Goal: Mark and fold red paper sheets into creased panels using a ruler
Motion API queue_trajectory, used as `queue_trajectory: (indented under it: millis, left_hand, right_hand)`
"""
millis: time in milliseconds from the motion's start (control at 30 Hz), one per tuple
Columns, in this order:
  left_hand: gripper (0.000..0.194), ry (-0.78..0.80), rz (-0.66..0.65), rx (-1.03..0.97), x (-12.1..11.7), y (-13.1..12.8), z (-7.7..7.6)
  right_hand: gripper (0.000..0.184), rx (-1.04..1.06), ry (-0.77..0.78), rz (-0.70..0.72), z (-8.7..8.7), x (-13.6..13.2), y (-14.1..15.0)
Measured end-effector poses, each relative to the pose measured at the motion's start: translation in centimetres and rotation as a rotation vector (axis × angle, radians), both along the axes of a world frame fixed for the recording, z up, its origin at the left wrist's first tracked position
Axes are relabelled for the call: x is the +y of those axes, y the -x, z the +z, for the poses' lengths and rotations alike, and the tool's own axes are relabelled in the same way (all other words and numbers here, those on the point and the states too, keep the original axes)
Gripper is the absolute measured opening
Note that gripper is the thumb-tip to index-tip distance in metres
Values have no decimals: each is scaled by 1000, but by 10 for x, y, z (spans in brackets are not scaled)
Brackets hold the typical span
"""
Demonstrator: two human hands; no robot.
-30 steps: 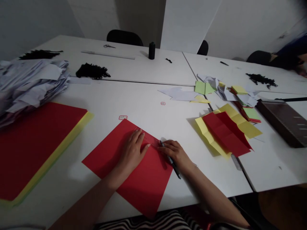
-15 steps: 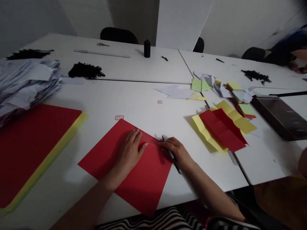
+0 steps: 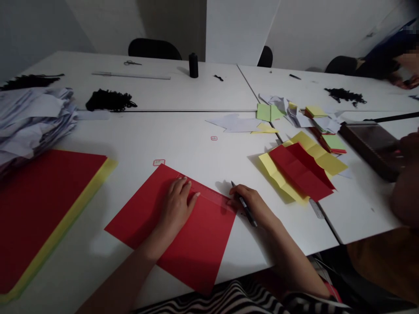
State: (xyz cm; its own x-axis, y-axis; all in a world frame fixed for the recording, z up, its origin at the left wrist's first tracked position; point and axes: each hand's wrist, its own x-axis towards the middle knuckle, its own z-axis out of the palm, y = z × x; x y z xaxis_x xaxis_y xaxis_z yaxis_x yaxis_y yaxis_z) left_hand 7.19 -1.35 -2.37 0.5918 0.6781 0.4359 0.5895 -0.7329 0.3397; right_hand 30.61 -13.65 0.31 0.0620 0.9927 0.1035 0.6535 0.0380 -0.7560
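Note:
A red sheet of paper [image 3: 196, 244] lies at an angle on the white table. Along its far edge rests a clear ruler [image 3: 209, 192], partly covered by fingers. My left hand [image 3: 176, 205] presses on the ruler and the sheet, fingers stretched out. Beside the sheet's right corner, my right hand [image 3: 253, 203] grips a black pen [image 3: 248, 213] slanting between its fingers, its far end pointing up and away. The right fingertips are close to the ruler's right end; whether they touch it I cannot tell.
Red and yellow sheets [image 3: 49, 209] are stacked at left under crumpled white papers [image 3: 36, 117]. Creased red and yellow papers [image 3: 299, 170] lie right, near a dark box [image 3: 369, 148]. Black cord bundles [image 3: 109, 100], a black bottle [image 3: 193, 65] and scissors [image 3: 132, 63] sit farther back. Another person is at right.
My right hand has shifted right with the pen, off the ruler's middle toward the sheet's right corner. My left hand stays on the sheet. The view has turned slightly right.

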Motion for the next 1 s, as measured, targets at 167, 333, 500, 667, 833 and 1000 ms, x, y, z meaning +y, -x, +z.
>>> queue_trajectory:
  millis: [167, 333, 500, 667, 833, 1000]
  left_hand:
    - [30, -2, -10, -4, 0, 0, 1]
    - [29, -7, -17, -15, 1, 0, 0]
    - [30, -33, -23, -23, 3, 0, -1]
    - [29, -54, -30, -21, 3, 0, -1]
    - [28, -67, -31, -24, 3, 0, -1]
    - [29, -68, -32, -21, 3, 0, -2]
  right_hand:
    - [10, 24, 45, 38, 7, 0, 2]
    - [10, 35, 49, 42, 6, 0, 2]
    - [10, 29, 56, 50, 4, 1, 1]
    - [9, 37, 72, 54, 4, 2, 0]
    - [10, 34, 56, 58, 2, 1, 0]
    - [17, 113, 41, 16, 0, 2, -5]
